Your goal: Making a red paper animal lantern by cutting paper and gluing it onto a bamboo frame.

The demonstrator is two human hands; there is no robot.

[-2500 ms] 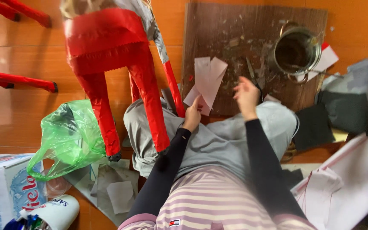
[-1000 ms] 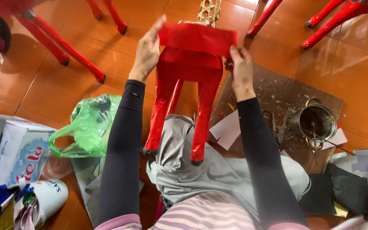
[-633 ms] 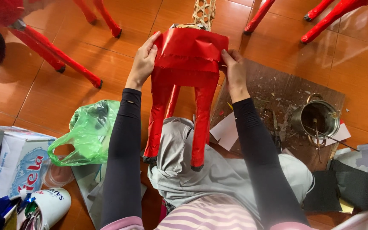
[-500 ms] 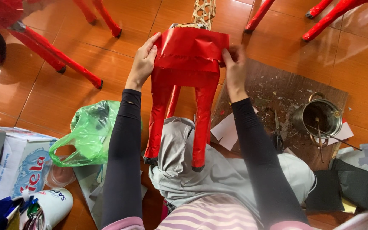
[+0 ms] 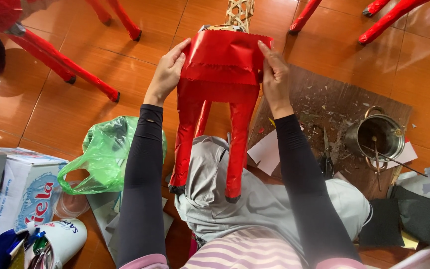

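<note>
Since a moment ago, the sheet of red paper (image 5: 223, 56) has been brought down and is now pressed flat over the body of the red four-legged frame figure (image 5: 215, 119), which is stood against the knees. It is pinned at its edges by the flat left hand (image 5: 166, 73) and right hand (image 5: 274, 75); the wrapping appears well advanced, the metal pot (image 5: 375, 137) lying right of the figure
</note>
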